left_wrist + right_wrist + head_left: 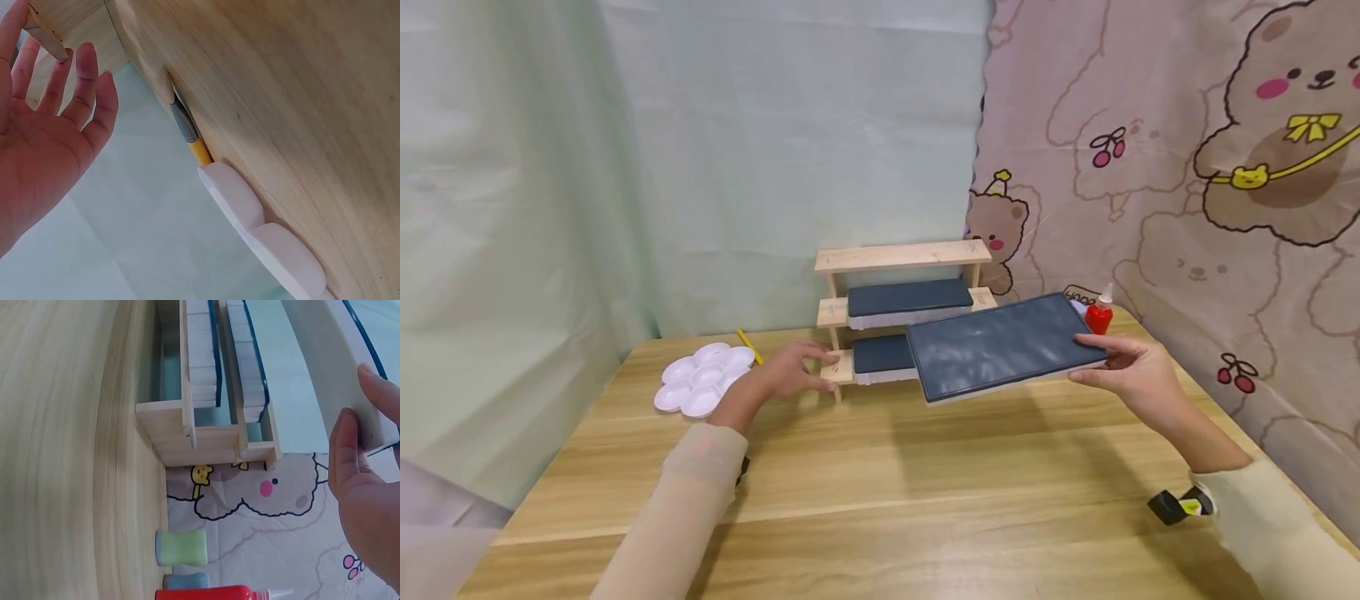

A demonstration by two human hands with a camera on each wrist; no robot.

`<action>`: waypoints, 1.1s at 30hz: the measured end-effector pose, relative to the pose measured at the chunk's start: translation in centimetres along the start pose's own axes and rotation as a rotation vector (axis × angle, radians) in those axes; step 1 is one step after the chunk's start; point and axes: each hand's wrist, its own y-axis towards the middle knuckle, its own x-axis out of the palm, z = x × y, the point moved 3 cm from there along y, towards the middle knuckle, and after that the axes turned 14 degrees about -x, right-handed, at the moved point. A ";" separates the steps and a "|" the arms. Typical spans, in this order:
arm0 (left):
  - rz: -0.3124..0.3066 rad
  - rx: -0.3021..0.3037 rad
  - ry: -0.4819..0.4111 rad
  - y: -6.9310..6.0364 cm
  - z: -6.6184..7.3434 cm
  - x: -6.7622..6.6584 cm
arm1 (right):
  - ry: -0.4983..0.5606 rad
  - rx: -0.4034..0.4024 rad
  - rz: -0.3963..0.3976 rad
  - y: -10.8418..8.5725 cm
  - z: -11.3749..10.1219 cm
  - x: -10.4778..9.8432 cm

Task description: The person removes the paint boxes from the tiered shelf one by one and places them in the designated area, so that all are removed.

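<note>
We see a three-tiered stand of pale, knotty wood (902,256) near the far edge of the wood-grained desk (850,500), its narrow planks rising like steps. Our right hand (1123,367) pinches the right end of a flat rectangular box with a dark blue, softly dimpled top and a smooth white body (1007,346), which we hold tilted in the air in front of the stand, clear of the desk. Our left hand (793,371) grips the left end of the lowest plank lightly between thumb and fingers. A blue-topped white box (910,297) lies along the middle plank, and a matching blue-topped white box (882,354) along the lowest; their white sides are split into segments. Toward the desk's far left corner we have a glossy white flower-shaped palette with rounded wells (706,379), and just beside it a yellow-handled paintbrush with a grey ferrule (184,122). By the far right corner stands a red bottle with a pointed white nozzle (1098,318), near a squat pale green piece with curved-in sides (181,548) and a partly hidden blue piece (190,580).
</note>
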 end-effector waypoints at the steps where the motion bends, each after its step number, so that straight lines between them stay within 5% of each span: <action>1: 0.000 0.002 0.004 0.0 0.0 0.0 | 0.005 -0.005 0.001 -0.1 0.0 -0.1; 33: 0.005 0.017 0.020 0.0 0.1 -0.1 | 0.110 0.028 -0.087 -2.3 1.4 -1.3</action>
